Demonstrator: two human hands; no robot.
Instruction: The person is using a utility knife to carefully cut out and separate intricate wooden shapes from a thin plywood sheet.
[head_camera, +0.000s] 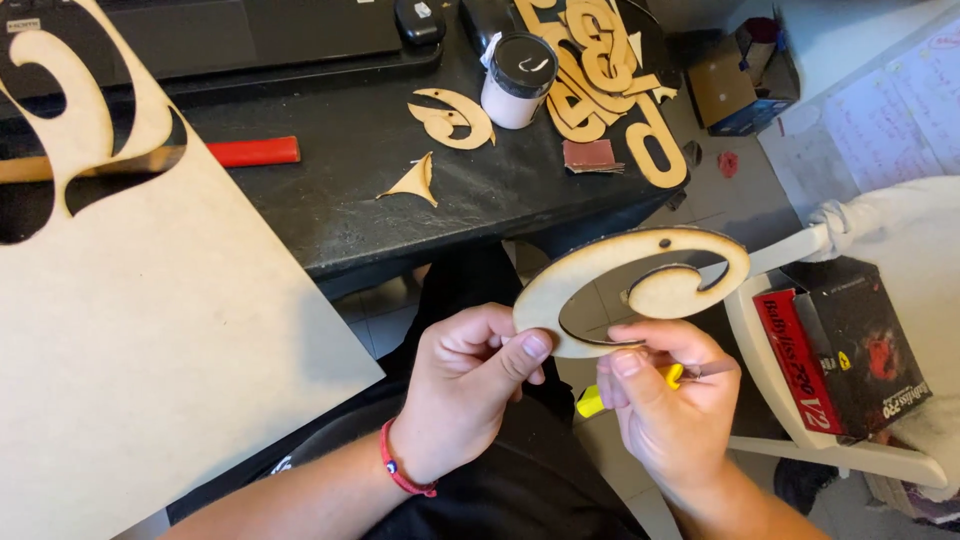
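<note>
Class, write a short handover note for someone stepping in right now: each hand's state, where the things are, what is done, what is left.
Left hand: pinches the lower-left edge of the curled wooden cutout, held over the lap.
Right hand: grips a yellow-handled tool against the cutout's inner edge.
Desk: more cutouts, a small jar, a sanding block, a red tool. Cut sheet leans at left.
Done: the shape is free of the sheet.
Left: edge work appears unfinished; how much, cannot tell.

Curled pale wooden cutout (600, 285) held flat; yellow-handled tool (592, 401), perhaps a knife.
</note>
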